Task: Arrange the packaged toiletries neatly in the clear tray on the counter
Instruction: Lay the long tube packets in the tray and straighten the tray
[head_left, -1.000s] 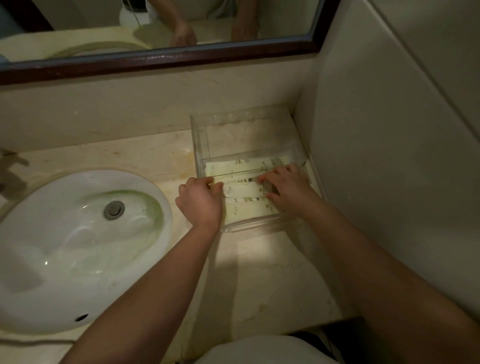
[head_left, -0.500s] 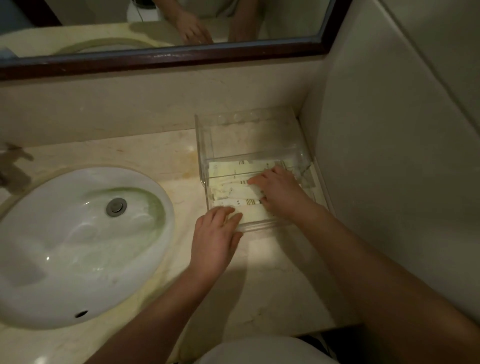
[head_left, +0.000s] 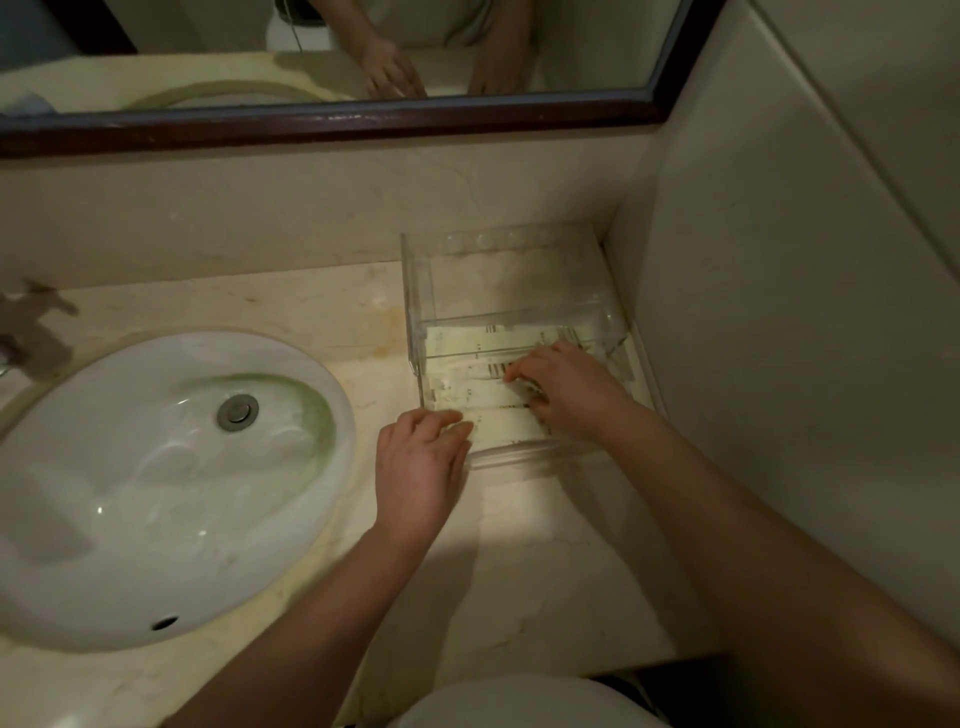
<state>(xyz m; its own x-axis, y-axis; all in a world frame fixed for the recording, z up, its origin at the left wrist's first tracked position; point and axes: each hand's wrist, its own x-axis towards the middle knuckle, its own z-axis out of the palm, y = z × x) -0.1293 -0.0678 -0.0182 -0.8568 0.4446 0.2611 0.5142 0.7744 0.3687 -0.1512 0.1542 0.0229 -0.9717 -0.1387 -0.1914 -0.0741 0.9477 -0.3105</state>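
Head view looks down on a cream marble counter (head_left: 545, 571), where a clear, straight-walled plastic tray (head_left: 414, 291) sits in the back right corner, close against the side wall (head_left: 779, 389). Flat pale-yellow toiletry packets with dark printed stripes (head_left: 483, 397) lie inside the tray's front half, side by side in rows running left to right. I can see no packets on the counter outside it.

The right hand (head_left: 569, 392) is down inside the tray on the right-hand ends of the rows. Its fingers bend onto the packets, but I cannot tell whether they pinch one or only press. The left hand (head_left: 421, 460) rests at the tray's front left corner with fingers fairly straight and apart, their tips at the nearest packet and the front rim, gripping nothing.

To my eye the job is nearly done: everything seems to be in the tray and roughly lined up. What remains looks like squaring the packet ends so the rows sit flush. The rear part of the tray shows no packets.

To the left, a white oval basin (head_left: 156, 467) is set into the counter, and a dark-framed mirror (head_left: 337, 122) runs above the back edge.
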